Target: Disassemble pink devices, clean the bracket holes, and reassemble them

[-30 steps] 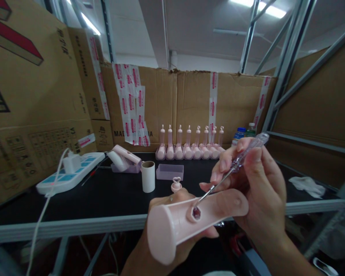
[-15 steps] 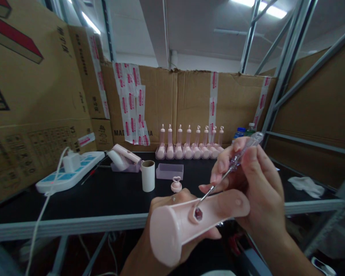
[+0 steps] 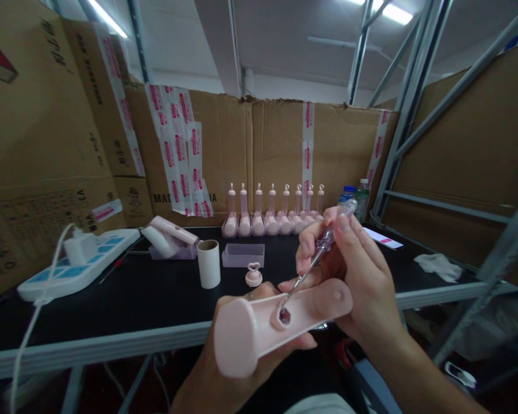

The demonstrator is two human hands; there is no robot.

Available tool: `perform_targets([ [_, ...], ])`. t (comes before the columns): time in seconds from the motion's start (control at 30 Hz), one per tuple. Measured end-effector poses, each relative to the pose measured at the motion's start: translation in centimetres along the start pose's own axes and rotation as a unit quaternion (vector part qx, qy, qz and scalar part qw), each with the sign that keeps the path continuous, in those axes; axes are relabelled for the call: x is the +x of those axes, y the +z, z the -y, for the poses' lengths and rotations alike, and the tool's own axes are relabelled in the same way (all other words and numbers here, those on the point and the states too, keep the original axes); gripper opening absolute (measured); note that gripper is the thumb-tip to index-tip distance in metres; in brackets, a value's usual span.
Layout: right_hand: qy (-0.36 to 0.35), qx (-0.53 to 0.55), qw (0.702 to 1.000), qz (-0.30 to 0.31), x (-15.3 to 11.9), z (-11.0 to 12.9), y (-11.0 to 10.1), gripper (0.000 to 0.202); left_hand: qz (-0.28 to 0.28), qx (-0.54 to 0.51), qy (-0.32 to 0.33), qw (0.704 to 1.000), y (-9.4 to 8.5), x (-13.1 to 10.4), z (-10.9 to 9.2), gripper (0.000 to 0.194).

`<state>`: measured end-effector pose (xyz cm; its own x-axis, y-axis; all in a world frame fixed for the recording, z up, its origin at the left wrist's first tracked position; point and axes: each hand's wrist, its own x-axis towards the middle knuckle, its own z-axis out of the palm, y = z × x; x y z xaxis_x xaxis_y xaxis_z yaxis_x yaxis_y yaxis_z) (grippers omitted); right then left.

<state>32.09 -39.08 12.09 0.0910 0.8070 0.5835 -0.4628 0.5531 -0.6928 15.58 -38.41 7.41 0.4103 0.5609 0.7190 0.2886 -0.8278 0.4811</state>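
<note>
My left hand [image 3: 242,368] is closed around a pale pink plastic housing [image 3: 297,310], which has a round end and a long flat arm. It is tilted, its round end toward me on the left. A raised round hole with something dark red inside shows in its face. In my right hand [image 3: 354,259] is a screwdriver [image 3: 326,244] with a clear purplish handle, the fingers closed on it. Its metal shaft slants down to the left, and the tip meets the rim of the hole. Beyond my left hand stands a small pink cap [image 3: 254,275] with a heart-shaped loop.
A white cylinder [image 3: 209,264], a clear purple tray [image 3: 243,256] and a tray with pink parts [image 3: 172,233] stand on the black table. Behind is a row of pink assemblies [image 3: 259,223]. A power strip [image 3: 77,264] lies left; a phone [image 3: 383,238] and tissue [image 3: 438,267] lie right.
The view has turned slightly right, so everything sits further left and the phone shows fully. Both hands keep their hold, and the screwdriver tip stays at the hole.
</note>
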Motion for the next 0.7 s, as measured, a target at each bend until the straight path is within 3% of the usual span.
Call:
perform_targets([
  [0.3, 0.048, 0.021, 0.999, 0.004, -0.1, -0.2, -0.2, 0.019, -0.018, 0.064, 0.029, 0.997, 0.3, -0.5, 0.5, 0.047],
  [0.5, 0.046, 0.025, 0.999, 0.004, 0.1, -0.3, -0.1, 0.017, -0.025, 0.080, 0.068, 0.994, 0.4, -0.2, 1.0, 0.043],
  [0.7, 0.023, 0.020, 1.000, -0.004, 0.1, -0.4, -0.1, 0.015, -0.008, 0.064, 0.060, 0.996, 0.6, -0.4, 1.9, 0.045],
])
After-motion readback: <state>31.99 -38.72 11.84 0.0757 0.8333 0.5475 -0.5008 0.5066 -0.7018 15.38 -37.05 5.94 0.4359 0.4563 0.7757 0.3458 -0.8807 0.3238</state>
